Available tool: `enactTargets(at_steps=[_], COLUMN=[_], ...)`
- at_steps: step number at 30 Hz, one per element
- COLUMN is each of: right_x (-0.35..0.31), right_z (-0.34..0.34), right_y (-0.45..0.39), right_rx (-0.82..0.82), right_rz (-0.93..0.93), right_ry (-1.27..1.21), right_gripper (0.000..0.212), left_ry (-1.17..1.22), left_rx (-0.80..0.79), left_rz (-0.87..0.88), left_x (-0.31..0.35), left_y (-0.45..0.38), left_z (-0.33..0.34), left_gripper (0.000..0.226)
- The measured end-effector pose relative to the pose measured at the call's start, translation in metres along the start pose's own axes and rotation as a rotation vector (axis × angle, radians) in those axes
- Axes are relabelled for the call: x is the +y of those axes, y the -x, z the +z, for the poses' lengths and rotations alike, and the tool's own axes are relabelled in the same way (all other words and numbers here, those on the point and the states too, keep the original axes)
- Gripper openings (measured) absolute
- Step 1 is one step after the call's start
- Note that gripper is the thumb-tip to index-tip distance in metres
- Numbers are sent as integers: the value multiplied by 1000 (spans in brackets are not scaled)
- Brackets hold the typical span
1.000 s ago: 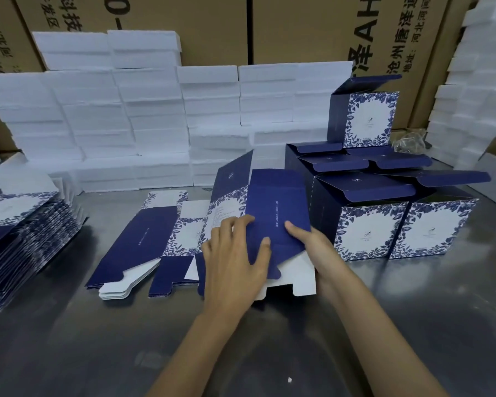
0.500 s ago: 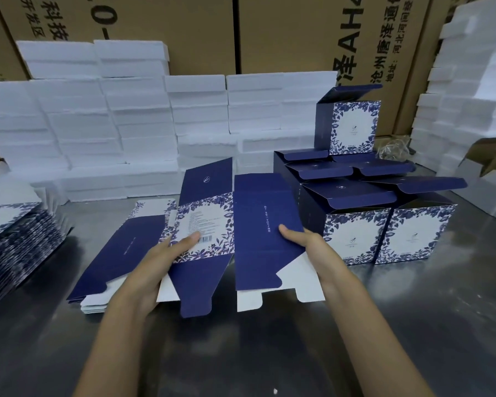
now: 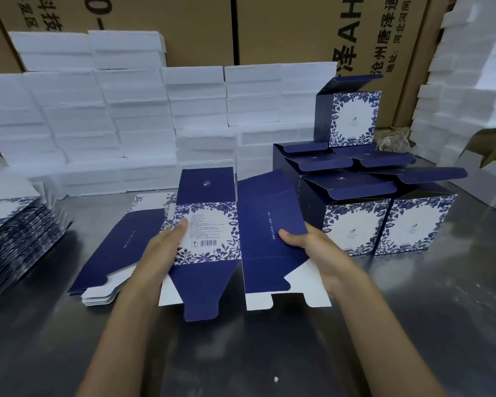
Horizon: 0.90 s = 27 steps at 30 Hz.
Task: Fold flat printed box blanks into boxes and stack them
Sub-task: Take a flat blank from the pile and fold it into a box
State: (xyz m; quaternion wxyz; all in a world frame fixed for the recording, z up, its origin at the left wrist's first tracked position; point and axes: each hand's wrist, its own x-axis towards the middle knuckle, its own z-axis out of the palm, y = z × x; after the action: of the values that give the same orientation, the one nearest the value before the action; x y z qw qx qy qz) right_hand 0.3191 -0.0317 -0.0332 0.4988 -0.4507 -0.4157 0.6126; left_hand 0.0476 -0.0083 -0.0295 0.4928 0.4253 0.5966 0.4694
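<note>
Gripping one matte navy card blank (image 3: pixel 212 242) mid-frame: my left hand (image 3: pixel 161 253) and right hand (image 3: pixel 312 250) pinch its opposite edges; glossy steel table (image 3: pixel 269 353) below.

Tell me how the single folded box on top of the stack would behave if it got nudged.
The top box would probably tip or slide easily: it looks like thin printed card, open-lidded and seemingly empty, so likely very light. It stands on the raised lid flaps of the boxes below, an uneven base. Its walls would likely dent under a firm push.
</note>
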Motion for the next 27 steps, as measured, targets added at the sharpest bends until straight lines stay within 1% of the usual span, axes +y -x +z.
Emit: enactTargets(at_steps=[1,3,4,5,6,7,9,11,12,13,16,17,19,21,22,25,26,27], right_x=[0,1,-1,-1,-2,-2,-1,0,0,1,2,2,1,-4,-7,-13,-14,-14], right_z=[-2,-4,-3,-4,-4,-5,-4,-4,-3,-2,0,0,-2,-2,-1,1,1,1], right_y=[0,-1,-1,-2,-4,-7,-8,-9,-8,-7,-4,-3,-2,1,3,7,8,9], right_rx=[-14,-10,24,78,132,172,201,186,164,137,61,36,-9,17,34,56,62,63], right_rz=[20,68,82,78,50,4,-66,-79,-77,-69,-13,-4,-23,-41,-42,-6,10,28], right_ry=[-12,-56,-71,-74,-60,-29,17,26,22,12,10,20,43,45,32,-45,-68,-88], right_gripper=[25,23,24,27,29,26,23,26,28,29,43,42,28,21,21,27,29,32], left_ry=[-34,-65,-79,-93,-95,-79,-13,41,47,33,27,46,56,-29,-93,-277,-306,-314], left_rx=[21,14,5,3,3,-6,-53,-81,-71,-47,51,86,149,206,222,168,120,56], left_rz=[15,82,105,109,96,76,28,23,60,112,248,268,256,274,304,402,423,431], left_x=[-2,-4,-4,-3,-2,0,1,1,0,0,0,0,-2,-7,-9,-13,-13,-12], left_y=[-1,1,3,5,8,10,10,13,14,14,15,15,10,4,2,1,1,3], left_z=[1,2,3,4,5,6,6,6,7,7,7,6,6,8,10,16,18,21], left_gripper=[48,45,47,55,62,66,61,41,31,26,27,28,31,29,32,65,69,66])
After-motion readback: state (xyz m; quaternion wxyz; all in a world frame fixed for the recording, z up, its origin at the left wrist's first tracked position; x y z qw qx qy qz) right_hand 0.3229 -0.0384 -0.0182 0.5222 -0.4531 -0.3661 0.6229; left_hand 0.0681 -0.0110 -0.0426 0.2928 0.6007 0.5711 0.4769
